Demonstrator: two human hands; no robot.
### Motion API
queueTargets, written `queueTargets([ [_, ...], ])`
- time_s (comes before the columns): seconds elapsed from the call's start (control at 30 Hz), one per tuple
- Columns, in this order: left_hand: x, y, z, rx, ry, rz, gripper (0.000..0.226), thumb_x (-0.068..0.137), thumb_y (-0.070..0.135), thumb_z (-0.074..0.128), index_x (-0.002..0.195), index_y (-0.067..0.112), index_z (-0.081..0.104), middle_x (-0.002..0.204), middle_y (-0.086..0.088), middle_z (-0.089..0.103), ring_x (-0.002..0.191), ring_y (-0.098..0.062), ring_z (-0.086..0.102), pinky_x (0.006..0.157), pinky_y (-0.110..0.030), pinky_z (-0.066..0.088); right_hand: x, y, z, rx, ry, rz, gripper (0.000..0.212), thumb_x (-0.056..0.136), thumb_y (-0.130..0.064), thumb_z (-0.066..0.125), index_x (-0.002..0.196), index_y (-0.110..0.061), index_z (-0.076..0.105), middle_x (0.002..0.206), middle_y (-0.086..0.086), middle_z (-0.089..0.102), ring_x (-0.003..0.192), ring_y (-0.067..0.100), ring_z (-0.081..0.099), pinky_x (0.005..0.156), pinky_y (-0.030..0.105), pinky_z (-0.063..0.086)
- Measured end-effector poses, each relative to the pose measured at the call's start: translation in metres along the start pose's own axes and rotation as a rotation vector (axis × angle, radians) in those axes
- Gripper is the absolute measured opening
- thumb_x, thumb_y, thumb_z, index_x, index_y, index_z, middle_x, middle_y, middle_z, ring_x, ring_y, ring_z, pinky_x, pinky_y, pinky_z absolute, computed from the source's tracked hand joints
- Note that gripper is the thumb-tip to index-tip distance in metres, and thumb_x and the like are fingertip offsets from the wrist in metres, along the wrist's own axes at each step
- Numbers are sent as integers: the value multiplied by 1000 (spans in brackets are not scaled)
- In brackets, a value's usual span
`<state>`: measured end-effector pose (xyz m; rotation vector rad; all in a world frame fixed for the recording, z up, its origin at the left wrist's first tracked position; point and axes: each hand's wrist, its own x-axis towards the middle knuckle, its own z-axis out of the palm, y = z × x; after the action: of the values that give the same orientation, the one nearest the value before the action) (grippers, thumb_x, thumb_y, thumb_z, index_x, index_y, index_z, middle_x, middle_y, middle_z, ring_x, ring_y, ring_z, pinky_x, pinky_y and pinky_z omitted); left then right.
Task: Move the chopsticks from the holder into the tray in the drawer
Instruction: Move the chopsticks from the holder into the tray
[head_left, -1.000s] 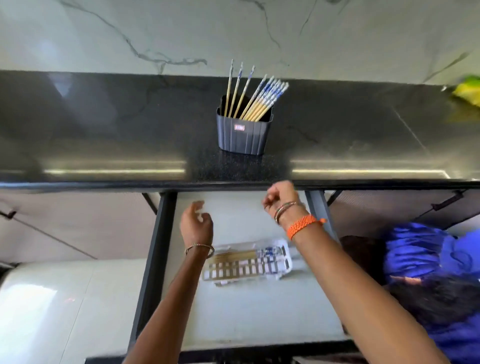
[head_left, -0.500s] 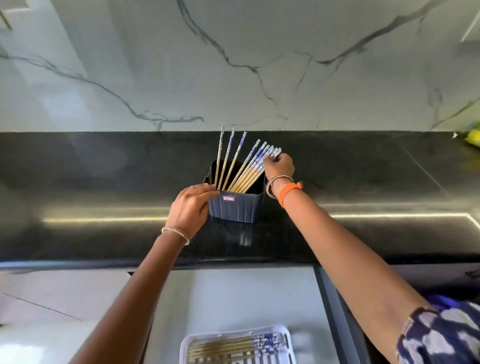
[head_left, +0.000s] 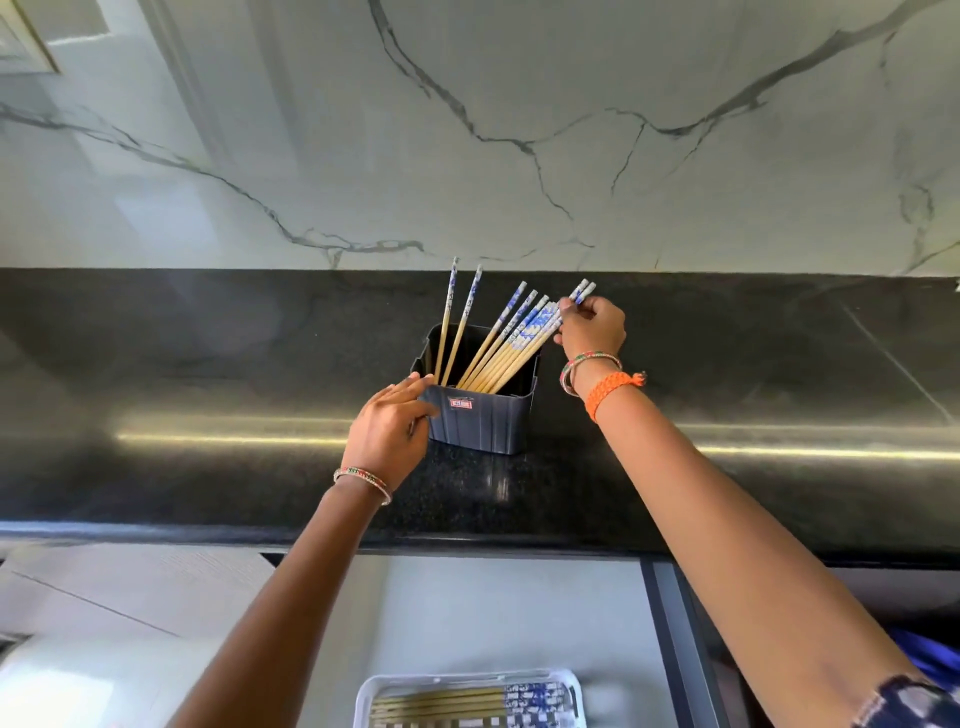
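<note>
Left hand (head_left: 388, 435), fingers straight, now steadies the dark ribbed plastic holder (head_left: 480, 410) on the black bench (head_left: 208, 364); right hand (head_left: 592, 326), risen from the drawer, pinches two blue-patterned wooden chopsticks (head_left: 581, 292), lifted slightly: next transfer beginning toward the white tray (head_left: 363, 699).

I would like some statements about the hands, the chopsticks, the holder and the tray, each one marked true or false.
1. The right hand pinches the top ends of two chopsticks. True.
2. The left hand lifts the holder off the counter. False: the holder stands on the counter, and the left hand touches its side.
3. The tray in the drawer already holds chopsticks. True.
4. The holder is empty. False: many chopsticks still stand in it.
5. The holder lies on its side. False: it stands upright.
</note>
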<state>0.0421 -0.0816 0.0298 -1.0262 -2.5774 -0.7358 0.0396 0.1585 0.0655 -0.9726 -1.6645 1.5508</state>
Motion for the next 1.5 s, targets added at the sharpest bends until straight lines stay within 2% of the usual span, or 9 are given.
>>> queueTargets([
  [0.3, -28, 17, -28, -85, 95, -21, 21, 78, -1, 57, 77, 9, 75, 83, -6, 77, 72, -24, 73, 65, -32, 59, -6, -56, -71, 129, 187, -148, 7, 83, -15, 65, 82, -8, 67, 80, 14, 68, 79, 30, 70, 81, 48, 58],
  [0.4, -52, 17, -32, -140, 104, -76, 24, 78, -1, 54, 77, 10, 75, 83, -7, 77, 73, -26, 72, 64, -32, 58, -36, -67, -101, 293, 253, -118, 24, 90, -7, 59, 67, -12, 57, 65, 6, 59, 46, 3, 60, 53, 23, 57],
  [0.57, -144, 12, -9, -323, 21, -385, 27, 77, -1, 52, 82, 14, 75, 94, -8, 76, 88, -29, 70, 77, -32, 53, -123, -12, -124, 585, 202, 201, 32, 95, -5, 53, 63, -11, 50, 35, -4, 52, 26, 0, 47, 39, 15, 48],
  [0.67, -220, 4, 12, -171, -181, -376, 41, 83, 3, 51, 123, 12, 56, 142, -13, 46, 131, -30, 45, 93, -40, 49, -184, 69, -132, 499, 149, 463, 29, 97, -9, 44, 70, -17, 46, 56, 1, 62, 26, 0, 53, 34, 12, 46],
  [0.93, -315, -36, 25, -119, -570, -499, 65, 95, 14, 44, 149, 12, 8, 158, -16, 2, 146, -34, 7, 118, -45, 19, -301, 196, -150, 391, 61, 884, 31, 102, -8, 32, 74, -12, 42, 140, 21, 46, 62, 12, 73, 89, 33, 52],
  [1.0, -312, -35, 25, -37, -565, -441, 68, 93, 11, 46, 149, 14, 8, 158, -16, -2, 146, -36, 8, 112, -46, 32, -305, 196, -136, 376, 157, 878, 26, 100, -2, 35, 77, -2, 48, 130, 28, 55, 92, 30, 65, 102, 46, 43],
  [1.17, -301, -35, 39, -55, -552, -419, 63, 94, 12, 46, 148, 9, 14, 157, -17, 14, 144, -34, 21, 113, -43, 32, -297, 208, -109, 258, 105, 949, 43, 100, -2, 28, 143, -6, 34, 89, 18, 60, 78, 28, 62, 99, 48, 45],
  [1.3, -300, -43, 51, -15, -515, -560, 53, 94, 23, 48, 140, 2, 32, 144, -21, 40, 138, -36, 30, 113, -44, 31, -293, 221, -101, 193, 9, 1010, 45, 102, -6, 18, 145, -7, 32, 105, 13, 66, 74, 22, 59, 102, 40, 41],
  [1.5, -293, -42, 61, -391, -397, -1020, 24, 89, 25, 57, 78, 8, 71, 72, -13, 68, 73, -29, 63, 77, -35, 53, -287, 231, -98, 315, 120, 1047, 16, 102, -18, 34, 114, -16, 45, 67, 7, 61, 58, 17, 51, 69, 32, 51],
])
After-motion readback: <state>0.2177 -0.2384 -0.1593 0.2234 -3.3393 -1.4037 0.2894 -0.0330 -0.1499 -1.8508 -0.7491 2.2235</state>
